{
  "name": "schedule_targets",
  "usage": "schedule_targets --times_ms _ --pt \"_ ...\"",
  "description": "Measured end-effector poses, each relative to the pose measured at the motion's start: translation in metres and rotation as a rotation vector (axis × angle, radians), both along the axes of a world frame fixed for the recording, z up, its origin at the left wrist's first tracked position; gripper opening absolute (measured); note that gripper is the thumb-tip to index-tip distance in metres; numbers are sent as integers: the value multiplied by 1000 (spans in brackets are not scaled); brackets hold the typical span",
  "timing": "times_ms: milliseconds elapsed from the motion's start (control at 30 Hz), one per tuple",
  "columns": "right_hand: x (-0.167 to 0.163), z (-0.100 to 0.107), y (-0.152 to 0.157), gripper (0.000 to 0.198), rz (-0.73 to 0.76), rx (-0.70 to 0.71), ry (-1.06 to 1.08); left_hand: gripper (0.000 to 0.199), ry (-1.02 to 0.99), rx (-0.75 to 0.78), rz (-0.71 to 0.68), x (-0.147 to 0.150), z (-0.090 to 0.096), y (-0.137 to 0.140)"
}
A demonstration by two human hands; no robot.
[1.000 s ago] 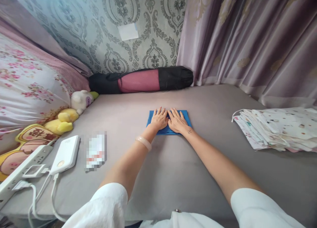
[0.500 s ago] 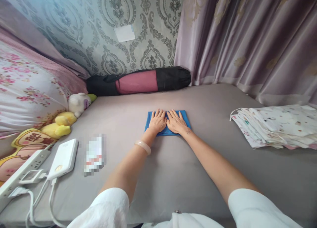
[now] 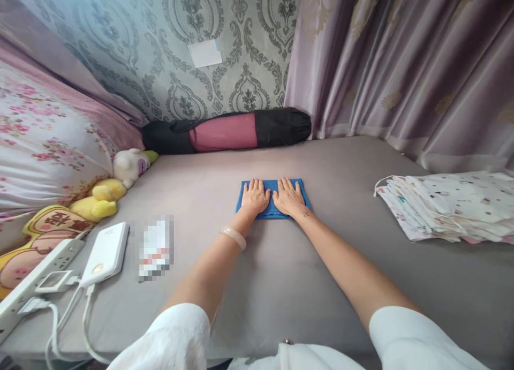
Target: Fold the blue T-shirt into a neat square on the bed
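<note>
Head view: we judge smoothing under way; left hand point(image 3: 254, 197) and right hand point(image 3: 288, 197) lie spread flat on the folded blue cloth point(image 3: 273, 186); the next fold needs an edge pinched.

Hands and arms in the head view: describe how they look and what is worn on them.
Both arms are bare from the elbows down, with loose white sleeves bunched at the upper arms. The left hand has a pale, translucent bangle around its wrist. The right hand has a small dark mark, perhaps a tattoo, at its wrist. No rings or gloves show on either.
</note>
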State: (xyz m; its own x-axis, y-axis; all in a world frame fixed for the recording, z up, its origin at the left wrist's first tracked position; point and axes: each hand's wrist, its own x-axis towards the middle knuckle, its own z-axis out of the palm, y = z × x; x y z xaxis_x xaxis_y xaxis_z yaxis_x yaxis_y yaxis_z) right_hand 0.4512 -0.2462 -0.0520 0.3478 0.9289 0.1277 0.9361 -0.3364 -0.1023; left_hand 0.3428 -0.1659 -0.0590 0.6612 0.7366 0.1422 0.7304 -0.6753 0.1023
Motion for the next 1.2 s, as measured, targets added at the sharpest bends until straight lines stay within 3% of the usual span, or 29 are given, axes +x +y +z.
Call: schedule_targets --times_ms 167,300,633,933,1200 --pt "6 4 -1 58 25 -41 60 65 42 -114 -27 -7 6 6" --pt "16 5 -5 58 6 -1 54 67 12 -71 38 -19 11 7" --pt "19 -4 -10 62 -48 -44 59 73 -14 -83 105 -24 -6 7" --pt "31 0 -14 63 -46 -68 137 69 -30 -137 136 -36 12 2" --pt "40 -10 -23 65 -116 -58 142 70 -42 -192 190 -47 2 7"
